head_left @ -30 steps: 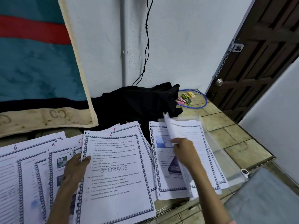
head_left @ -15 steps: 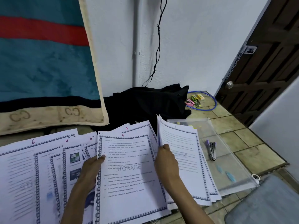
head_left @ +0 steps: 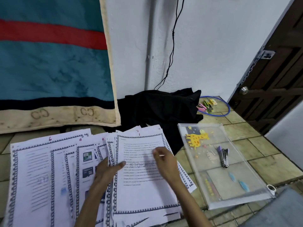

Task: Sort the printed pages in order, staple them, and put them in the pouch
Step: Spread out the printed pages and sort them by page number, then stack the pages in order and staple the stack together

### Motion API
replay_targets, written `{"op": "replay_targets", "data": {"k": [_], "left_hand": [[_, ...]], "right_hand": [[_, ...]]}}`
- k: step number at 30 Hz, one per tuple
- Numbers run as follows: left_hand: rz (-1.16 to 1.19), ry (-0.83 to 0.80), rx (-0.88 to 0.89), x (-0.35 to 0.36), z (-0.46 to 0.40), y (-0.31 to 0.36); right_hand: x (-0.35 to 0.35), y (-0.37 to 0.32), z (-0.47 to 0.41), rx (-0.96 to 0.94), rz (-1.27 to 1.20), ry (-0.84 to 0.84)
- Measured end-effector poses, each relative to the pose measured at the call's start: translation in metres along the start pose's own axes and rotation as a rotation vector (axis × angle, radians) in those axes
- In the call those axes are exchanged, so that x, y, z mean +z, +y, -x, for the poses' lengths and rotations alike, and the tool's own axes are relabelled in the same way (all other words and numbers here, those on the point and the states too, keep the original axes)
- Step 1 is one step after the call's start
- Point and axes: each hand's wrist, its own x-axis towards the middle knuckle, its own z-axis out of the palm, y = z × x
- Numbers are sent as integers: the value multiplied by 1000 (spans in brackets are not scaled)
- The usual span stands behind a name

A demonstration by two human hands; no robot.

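Tiled floor (head_left: 237, 133), white wall (head_left: 213, 46), dark wooden door (head_left: 278, 71), hanging blanket (head_left: 49, 63)

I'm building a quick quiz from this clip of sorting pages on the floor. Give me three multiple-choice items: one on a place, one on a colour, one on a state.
1. Where does the stapler lie?
A on the clear pouch
B on the black cloth
C in the left hand

2. What colour is the giraffe printed on the pouch?
A green
B yellow
C red

3. What is the right hand doing?
A gripping the stapler
B resting on the top printed page
C inside the pouch

Answers: A, the stapler rests on the pouch; B, the giraffe is yellow with orange spots; B, it lies on the top page.
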Motion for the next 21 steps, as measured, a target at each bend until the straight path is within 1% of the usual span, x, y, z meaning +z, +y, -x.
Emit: {"op": "replay_targets", "data": {"k": [1, 2, 4, 5, 6, 8, 9, 10, 11, 13, 16, 19, 21], "left_hand": [[-21, 11, 31, 2, 2, -1], [-21, -5, 62, 3, 5, 0], [27, -78, 93, -2, 8, 3], [67, -118, 110, -7, 9, 6], [119, -151, 129, -14, 10, 9], [238, -215, 170, -23, 18, 19], [297, -237, 200, -25, 22, 26], [321, -235, 242, -25, 29, 34], [315, -194, 292, -25, 33, 42], [269, -80, 420, -25, 43, 60], [237, 90, 557, -26, 63, 87], [129, 167, 678, -35, 73, 95], [13, 162, 659, -42, 72, 88]], "right_hand": [[-9, 11, -7, -3, 55, 95], [-18, 21, -13, -8, 102, 151], [-32, 34, -20, 9, 129, 181], [-38, 36, -20, 17, 90, 156], [-42, 35, -19, 29, -2, 103], [-45, 27, -13, 36, -295, -74], [-45, 19, -9, 29, -410, -157], [-44, 9, -5, 15, -464, -219], [-42, -3, -3, -15, -462, -239], [-41, -30, -4, -105, -454, -189], [-44, -65, -9, -250, -518, -146], [-52, -75, -14, -356, -499, -178], [-52, -69, -17, -385, -419, -246]]}}
